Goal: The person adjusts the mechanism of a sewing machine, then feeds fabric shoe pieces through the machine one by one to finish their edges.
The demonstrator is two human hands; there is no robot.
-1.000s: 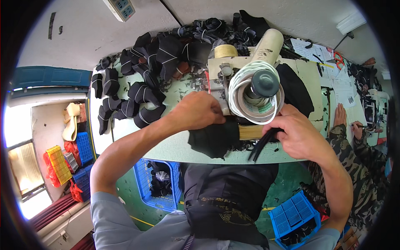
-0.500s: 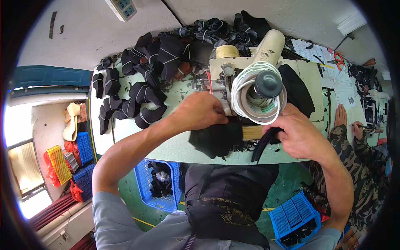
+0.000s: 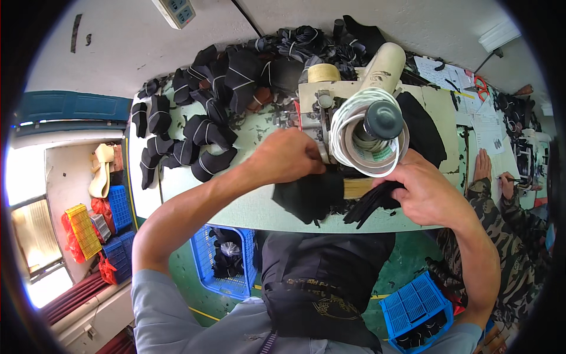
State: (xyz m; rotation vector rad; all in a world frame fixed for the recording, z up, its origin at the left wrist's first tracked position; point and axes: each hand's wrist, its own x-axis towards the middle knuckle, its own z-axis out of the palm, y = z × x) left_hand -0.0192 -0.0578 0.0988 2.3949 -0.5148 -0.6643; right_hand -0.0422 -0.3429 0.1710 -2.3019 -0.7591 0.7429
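Note:
My left hand [image 3: 290, 154] is closed at the left side of a beige machine [image 3: 311, 106], its fingertips pinching the upper edge of a black fabric piece [image 3: 308, 196]. That piece hangs down over the table's front part. On the other side, my right hand [image 3: 421, 183] is closed around a bunch of black strips [image 3: 372, 203], whose ends fan out to the left. Between the hands shows a wooden block [image 3: 357, 188]. A coil of white cable [image 3: 348, 127] with a dark round cap [image 3: 382, 120] hides part of the machine and the right fingertips.
Bundled black pieces [image 3: 203, 131] cover the table's left and back. A large black piece [image 3: 421, 130] lies right of the machine. Under the table stand a blue basket [image 3: 197, 259] and a blue crate [image 3: 413, 304]. At right, a co-worker's camouflage sleeve [image 3: 489, 230] rests near papers [image 3: 488, 133].
The strips in my right hand have spread into a fan and swung left. The fabric piece at my left hand has shifted slightly right. Both hands stay in nearly the same place.

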